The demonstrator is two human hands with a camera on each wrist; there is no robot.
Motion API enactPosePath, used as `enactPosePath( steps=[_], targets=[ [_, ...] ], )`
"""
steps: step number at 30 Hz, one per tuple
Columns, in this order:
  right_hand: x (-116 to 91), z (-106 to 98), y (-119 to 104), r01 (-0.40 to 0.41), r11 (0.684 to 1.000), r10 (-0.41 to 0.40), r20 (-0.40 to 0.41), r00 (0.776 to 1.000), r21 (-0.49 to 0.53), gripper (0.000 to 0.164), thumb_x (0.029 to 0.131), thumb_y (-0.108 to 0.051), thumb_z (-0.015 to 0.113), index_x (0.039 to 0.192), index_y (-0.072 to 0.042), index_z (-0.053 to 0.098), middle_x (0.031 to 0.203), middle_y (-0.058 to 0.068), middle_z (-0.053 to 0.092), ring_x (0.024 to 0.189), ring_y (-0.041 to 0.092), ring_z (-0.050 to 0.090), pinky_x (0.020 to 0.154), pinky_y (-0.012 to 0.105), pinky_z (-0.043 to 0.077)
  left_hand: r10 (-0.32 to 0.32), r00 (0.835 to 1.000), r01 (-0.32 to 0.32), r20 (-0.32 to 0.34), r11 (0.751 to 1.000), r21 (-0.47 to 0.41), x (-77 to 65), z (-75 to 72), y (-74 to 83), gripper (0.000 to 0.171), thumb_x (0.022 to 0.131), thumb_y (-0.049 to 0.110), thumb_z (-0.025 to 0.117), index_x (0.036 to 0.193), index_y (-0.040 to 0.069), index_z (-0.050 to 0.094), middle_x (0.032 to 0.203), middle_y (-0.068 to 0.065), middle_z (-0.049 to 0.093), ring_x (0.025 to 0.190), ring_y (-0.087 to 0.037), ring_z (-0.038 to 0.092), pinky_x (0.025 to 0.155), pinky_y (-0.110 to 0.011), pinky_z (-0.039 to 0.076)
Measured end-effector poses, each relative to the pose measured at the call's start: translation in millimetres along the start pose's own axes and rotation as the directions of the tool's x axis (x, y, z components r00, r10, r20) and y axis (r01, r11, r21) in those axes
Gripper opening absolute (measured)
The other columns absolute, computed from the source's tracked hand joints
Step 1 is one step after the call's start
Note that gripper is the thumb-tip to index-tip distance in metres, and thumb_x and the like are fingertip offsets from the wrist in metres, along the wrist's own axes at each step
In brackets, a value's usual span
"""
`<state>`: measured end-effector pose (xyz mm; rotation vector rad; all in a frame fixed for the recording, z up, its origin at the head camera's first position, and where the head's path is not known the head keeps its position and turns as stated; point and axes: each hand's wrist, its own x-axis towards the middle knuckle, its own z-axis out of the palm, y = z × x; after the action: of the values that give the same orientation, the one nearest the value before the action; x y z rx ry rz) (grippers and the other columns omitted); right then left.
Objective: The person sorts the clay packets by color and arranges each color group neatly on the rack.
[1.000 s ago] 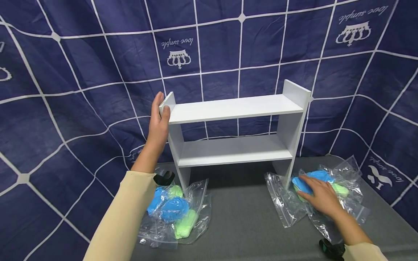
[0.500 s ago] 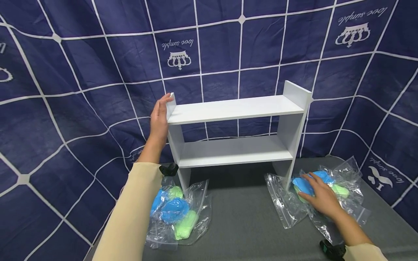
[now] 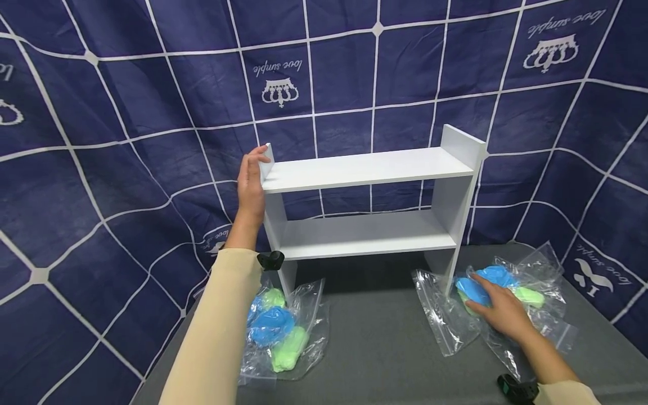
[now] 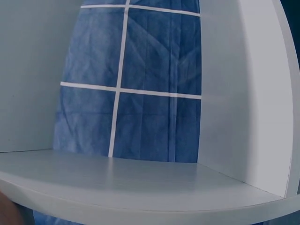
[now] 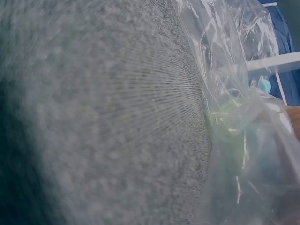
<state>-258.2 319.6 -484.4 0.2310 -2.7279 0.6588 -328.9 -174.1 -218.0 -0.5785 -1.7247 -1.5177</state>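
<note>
A white two-tier shelf (image 3: 369,171) stands upright on the grey surface in the head view. My left hand (image 3: 251,183) is raised along its left side panel and touches the upper part, fingertips at the panel's front edge. In the left wrist view, the shelf board (image 4: 117,183) fills the lower part. At the right, my right hand (image 3: 503,309) rests with spread fingers on a clear plastic bag (image 3: 445,320) holding blue bundles (image 3: 473,290) and green bundles (image 3: 529,296). The right wrist view shows clear plastic (image 5: 234,154) close up, with the fingers mostly hidden.
More clear bags with blue bundles (image 3: 271,325) and green bundles (image 3: 289,349) lie by the shelf's left leg, below the left forearm. A dark blue curtain (image 3: 344,67) with white grid lines hangs behind and at both sides. Grey cloth (image 3: 374,337) covers the surface.
My left hand has shifted slightly right; its thumb no longer shows on the panel's inner side, and the fingertips now bend toward the panel edge. The right hand stays almost still.
</note>
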Motion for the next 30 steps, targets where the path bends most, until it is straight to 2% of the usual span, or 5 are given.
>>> enactPosePath(
  steps=[8, 15, 19, 26, 30],
  targets=[
    [-2.6, -0.2, 1.9, 0.015, 0.999, -0.013, -0.055, 0.998, 0.036, 0.067, 0.083, -0.027, 0.079, 0.14, -0.002, 0.051, 0.131, 0.038, 0.056, 0.109, 0.061, 0.054, 0.084, 0.071, 0.044, 0.081, 0.996, -0.081, -0.045, 0.997, -0.013, 9.8, -0.3, -29.0, 0.03, 0.106, 0.005, 0.026, 0.102, -0.015, 0.048, 0.14, -0.031, 0.051, 0.143, -0.039, 0.038, 0.122, -0.03, 0.023],
    [-2.9, -4.5, -0.9, 0.061, 0.995, -0.051, -0.122, 0.991, 0.075, 0.061, 0.082, -0.019, 0.08, 0.136, -0.001, 0.056, 0.127, 0.038, 0.058, 0.11, 0.061, 0.054, 0.085, 0.071, 0.042, 0.103, 0.993, -0.103, -0.055, 0.995, -0.01, 13.6, -1.7, -41.1, 0.03, 0.107, 0.011, 0.029, 0.095, 0.01, 0.056, 0.138, -0.021, 0.057, 0.141, -0.027, 0.044, 0.121, -0.028, 0.025],
    [-3.1, -9.0, -2.3, 0.079, 0.992, -0.061, -0.176, 0.982, 0.098, 0.058, 0.082, -0.014, 0.08, 0.134, -0.002, 0.058, 0.125, 0.037, 0.059, 0.111, 0.059, 0.054, 0.085, 0.069, 0.042, 0.127, 0.99, -0.127, -0.053, 0.992, -0.003, 11.8, -0.8, -42.5, 0.031, 0.108, 0.016, 0.03, 0.093, 0.022, 0.057, 0.136, -0.02, 0.058, 0.14, -0.027, 0.045, 0.12, -0.028, 0.027],
    [-1.4, -27.9, -14.0, 0.071, 0.99, -0.041, -0.244, 0.969, 0.118, 0.055, 0.084, -0.013, 0.078, 0.134, -0.002, 0.057, 0.127, 0.037, 0.057, 0.109, 0.059, 0.055, 0.081, 0.068, 0.043, 0.116, 0.992, -0.116, -0.04, 0.993, 0.001, 10.4, 1.1, -42.8, 0.034, 0.108, 0.016, 0.029, 0.103, -0.009, 0.051, 0.139, -0.022, 0.055, 0.143, -0.032, 0.041, 0.122, -0.031, 0.024],
    [7.0, -42.1, -19.8, 0.068, 0.992, -0.037, -0.271, 0.962, 0.106, 0.055, 0.086, -0.013, 0.077, 0.135, -0.002, 0.056, 0.124, 0.037, 0.058, 0.103, 0.057, 0.056, 0.074, 0.067, 0.043, 0.111, 0.993, -0.111, -0.046, 0.994, 0.0, 11.2, 0.7, -42.6, 0.032, 0.107, 0.013, 0.028, 0.104, -0.01, 0.05, 0.139, -0.022, 0.054, 0.144, -0.032, 0.04, 0.123, -0.031, 0.023]
  ],
)
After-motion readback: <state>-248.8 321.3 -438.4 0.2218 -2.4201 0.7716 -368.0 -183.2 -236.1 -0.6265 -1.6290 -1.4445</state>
